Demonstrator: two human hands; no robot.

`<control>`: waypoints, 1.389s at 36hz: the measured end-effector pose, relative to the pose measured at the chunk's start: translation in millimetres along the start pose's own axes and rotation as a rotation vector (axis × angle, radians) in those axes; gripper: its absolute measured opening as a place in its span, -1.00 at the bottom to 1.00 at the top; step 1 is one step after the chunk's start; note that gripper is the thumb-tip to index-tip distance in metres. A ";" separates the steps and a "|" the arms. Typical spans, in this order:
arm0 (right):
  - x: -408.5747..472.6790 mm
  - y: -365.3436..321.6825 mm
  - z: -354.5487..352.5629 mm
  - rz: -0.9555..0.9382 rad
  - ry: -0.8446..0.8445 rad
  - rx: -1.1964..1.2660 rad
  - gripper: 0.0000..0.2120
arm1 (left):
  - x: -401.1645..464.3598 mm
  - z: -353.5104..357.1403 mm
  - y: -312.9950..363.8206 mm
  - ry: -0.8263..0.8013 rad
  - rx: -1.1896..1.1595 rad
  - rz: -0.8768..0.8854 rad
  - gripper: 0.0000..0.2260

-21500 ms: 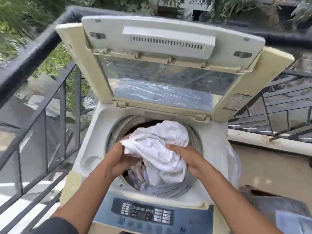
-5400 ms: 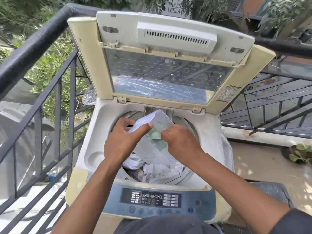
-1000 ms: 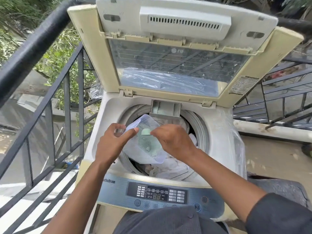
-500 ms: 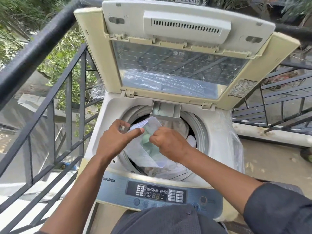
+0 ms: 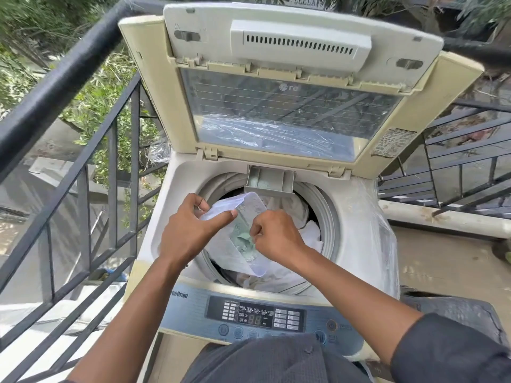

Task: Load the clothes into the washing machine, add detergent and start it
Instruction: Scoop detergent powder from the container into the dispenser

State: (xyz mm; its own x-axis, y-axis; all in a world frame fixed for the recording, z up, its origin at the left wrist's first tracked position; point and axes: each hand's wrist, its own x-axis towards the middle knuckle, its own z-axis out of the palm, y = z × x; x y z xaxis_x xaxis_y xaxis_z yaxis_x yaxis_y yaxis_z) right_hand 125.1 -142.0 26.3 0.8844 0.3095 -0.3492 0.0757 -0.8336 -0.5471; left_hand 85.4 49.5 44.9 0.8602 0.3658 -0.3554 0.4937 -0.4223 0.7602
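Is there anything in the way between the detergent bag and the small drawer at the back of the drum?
Nothing visible. The bag, held by both hands, hangs over the clothes, its mouth just below the open drawer.

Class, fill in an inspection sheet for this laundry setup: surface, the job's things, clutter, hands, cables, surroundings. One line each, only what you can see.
Surface: washing machine top, lid raised, control panel lit.
Job's things: white clothes in the drum; detergent drawer pulled out at the rear rim; clear plastic bag with greenish powder held over the drum.
Clutter: clear plastic wrap on the machine's right side.
Hands: left hand pinches the bag's open top; right hand grips the bag lower down.
Cables: nothing seen.
Surroundings: black metal railing, greenery beyond, concrete floor on the right.
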 end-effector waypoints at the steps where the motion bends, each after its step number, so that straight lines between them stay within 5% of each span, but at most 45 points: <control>1: -0.7 -0.8 -0.4 0.019 -0.001 0.029 -0.76 | -0.5 0.0 -0.5 0.002 0.000 0.005 -0.44; 17: -6.3 -0.8 -17.7 0.260 -0.024 0.476 -0.94 | -1.1 -2.9 -3.8 0.019 -0.076 -0.001 -0.42; 50: 19.7 50.2 -61.9 0.431 0.308 1.069 -0.94 | 20.2 17.3 -24.5 0.061 -0.288 -0.178 -0.30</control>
State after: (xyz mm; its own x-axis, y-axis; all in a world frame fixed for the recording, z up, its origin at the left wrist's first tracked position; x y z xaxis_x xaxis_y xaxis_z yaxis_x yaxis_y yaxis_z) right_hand 174.8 -206.1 39.0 0.8273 -0.1473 -0.5420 -0.5472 0.0063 -0.8370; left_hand 92.9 52.9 9.7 0.7502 0.4650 -0.4701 0.5717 -0.0990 0.8144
